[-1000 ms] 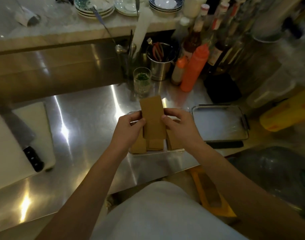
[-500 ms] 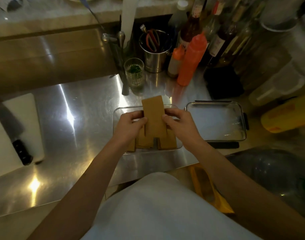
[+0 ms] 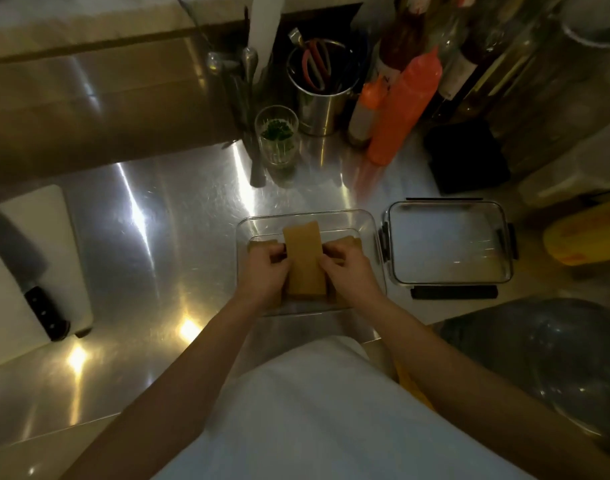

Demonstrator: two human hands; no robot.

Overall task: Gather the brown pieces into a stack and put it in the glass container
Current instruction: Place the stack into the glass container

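Note:
A clear glass container stands on the steel counter in front of me. Inside it I hold a stack of flat brown pieces, long side pointing away from me. My left hand grips the stack's left edge and my right hand grips its right edge. More brown pieces lie in the container on either side, partly hidden under my hands. Whether the stack rests on the container's bottom cannot be told.
The container's lid lies just right of it. A white cutting board with a black-handled knife sits far left. A glass of herbs, a steel utensil pot, orange squeeze bottles and dark bottles stand behind.
Both hands have lowered the brown stack from above the container down into it, tilting it from upright toward flat. My view has tipped downward.

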